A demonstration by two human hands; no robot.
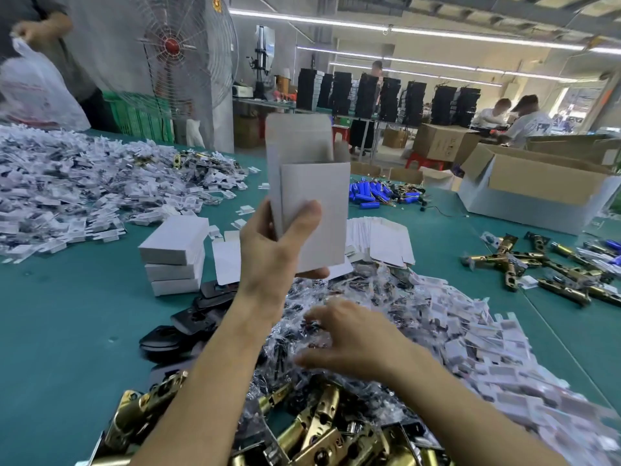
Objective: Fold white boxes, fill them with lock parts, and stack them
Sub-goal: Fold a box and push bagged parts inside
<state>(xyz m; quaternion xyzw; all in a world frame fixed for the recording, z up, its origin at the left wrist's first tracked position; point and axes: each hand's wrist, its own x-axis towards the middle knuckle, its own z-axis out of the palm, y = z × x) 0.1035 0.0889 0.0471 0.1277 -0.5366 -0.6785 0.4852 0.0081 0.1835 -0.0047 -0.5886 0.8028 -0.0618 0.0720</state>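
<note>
brass latches (pixel 317 428), crinkly bags (pixel 406 297), matte box (pixel 314 193)

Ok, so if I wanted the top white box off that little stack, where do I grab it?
Pinch the top box across its thin side walls, coming down from above. It lies flat and closed on the stack, broad face up, so those walls are free. Probably reach from the left, over bare green table; flat blanks crowd its right.
</note>
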